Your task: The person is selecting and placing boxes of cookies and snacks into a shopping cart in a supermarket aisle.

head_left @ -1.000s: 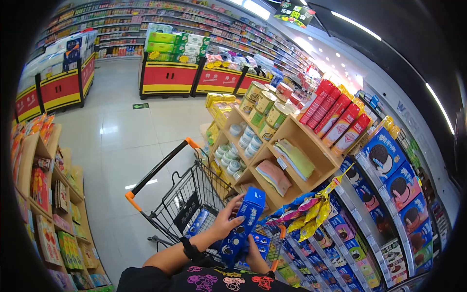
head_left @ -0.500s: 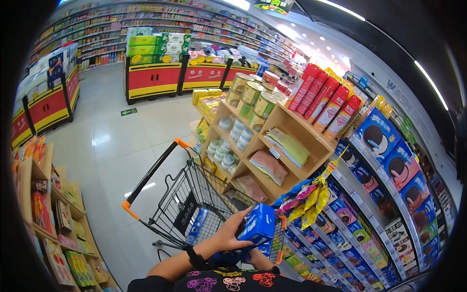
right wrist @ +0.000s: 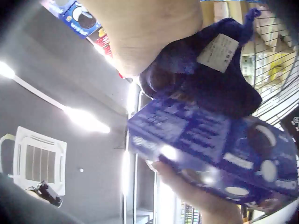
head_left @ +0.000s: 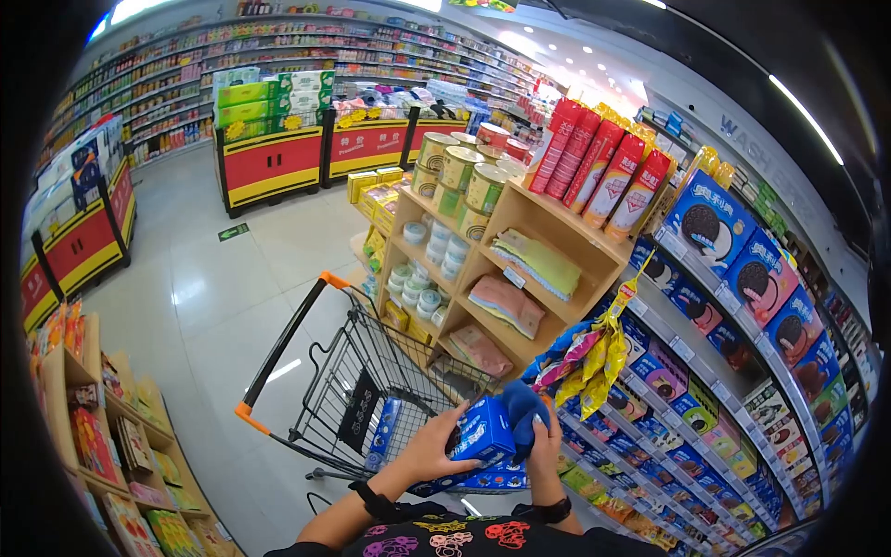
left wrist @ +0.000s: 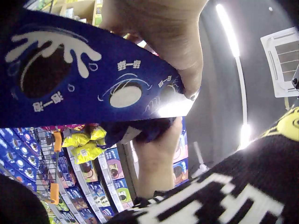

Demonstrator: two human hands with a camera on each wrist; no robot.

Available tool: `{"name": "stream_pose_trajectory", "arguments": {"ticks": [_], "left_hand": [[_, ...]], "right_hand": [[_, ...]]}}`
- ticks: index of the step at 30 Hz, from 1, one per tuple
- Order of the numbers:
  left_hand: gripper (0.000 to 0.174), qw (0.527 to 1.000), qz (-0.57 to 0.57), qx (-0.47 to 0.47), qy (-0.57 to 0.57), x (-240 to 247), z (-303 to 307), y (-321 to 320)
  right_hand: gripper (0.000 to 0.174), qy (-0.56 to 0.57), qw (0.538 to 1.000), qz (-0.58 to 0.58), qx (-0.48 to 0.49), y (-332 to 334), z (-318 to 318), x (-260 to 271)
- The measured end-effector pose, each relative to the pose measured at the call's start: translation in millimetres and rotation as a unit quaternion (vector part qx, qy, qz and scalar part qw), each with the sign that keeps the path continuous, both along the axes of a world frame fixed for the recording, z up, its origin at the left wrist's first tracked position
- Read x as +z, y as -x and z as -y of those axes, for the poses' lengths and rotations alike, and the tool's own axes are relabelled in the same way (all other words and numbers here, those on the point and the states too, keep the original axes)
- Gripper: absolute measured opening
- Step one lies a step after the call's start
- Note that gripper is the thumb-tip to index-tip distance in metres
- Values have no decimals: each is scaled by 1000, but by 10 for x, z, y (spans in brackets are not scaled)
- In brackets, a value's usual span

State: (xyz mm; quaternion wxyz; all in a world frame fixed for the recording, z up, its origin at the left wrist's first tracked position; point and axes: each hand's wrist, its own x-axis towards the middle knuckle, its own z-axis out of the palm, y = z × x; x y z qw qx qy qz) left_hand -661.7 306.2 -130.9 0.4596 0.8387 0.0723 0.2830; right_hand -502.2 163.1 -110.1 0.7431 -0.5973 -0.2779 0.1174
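My left hand (head_left: 429,447) grips a blue cookie box (head_left: 484,430) from its left side, just above the shopping cart (head_left: 345,373). My right hand (head_left: 546,452) holds a dark blue cloth item (head_left: 522,408) against the box's right end. In the right wrist view the cloth item (right wrist: 201,79) carries a white tag and lies on the box (right wrist: 205,140), with the fingers (right wrist: 196,191) of my left hand under it. The left wrist view shows my left hand (left wrist: 163,32) curled over the box (left wrist: 93,79). More blue boxes (head_left: 385,427) lie in the cart.
A wooden display stand (head_left: 557,237) with tins and packets is directly beyond the cart. Cookie shelves (head_left: 742,306) run along the right, with a hanging strip of snack bags (head_left: 585,357). Low shelves (head_left: 93,436) stand on the left. Red promotion stands (head_left: 269,167) lie across the tiled floor (head_left: 213,278).
The blue box has come down from upright to lying flat over the cart. My right hand has moved from under the box to its right end, now with the dark blue cloth item.
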Motion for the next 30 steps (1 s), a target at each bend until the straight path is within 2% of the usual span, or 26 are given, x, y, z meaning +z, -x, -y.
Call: {"name": "stream_pose_trajectory", "arguments": {"ticks": [1,2,3,6,10,16,21,23,28,30], "left_hand": [[101,1000,3,0,-18,-17,18,-6],[101,999,7,0,-36,-26,28,-10],[98,1000,9,-14,-19,-5,23,-9],[92,997,-46,-50,37,60,-17,58],[89,998,-50,-24,22,36,-57,81],[89,998,-59,-17,-2,52,-89,90],[88,996,-82,-13,38,92,-94,113],[88,996,-87,-1,21,86,-97,98],[89,996,-86,-5,1,55,-102,47],[92,993,-89,-47,54,97,-123,54]], "right_hand": [[30,48,989,140,9,39,17,185],[30,97,956,277,18,68,36,362],[30,144,901,408,28,77,54,442],[31,171,907,380,63,52,64,432],[28,222,925,301,64,-47,62,173],[30,257,918,296,66,-59,47,87],[31,282,893,343,69,-4,32,194],[32,315,881,346,71,32,33,252],[32,327,889,320,38,55,114,215],[32,329,895,300,7,-11,140,96]]}}
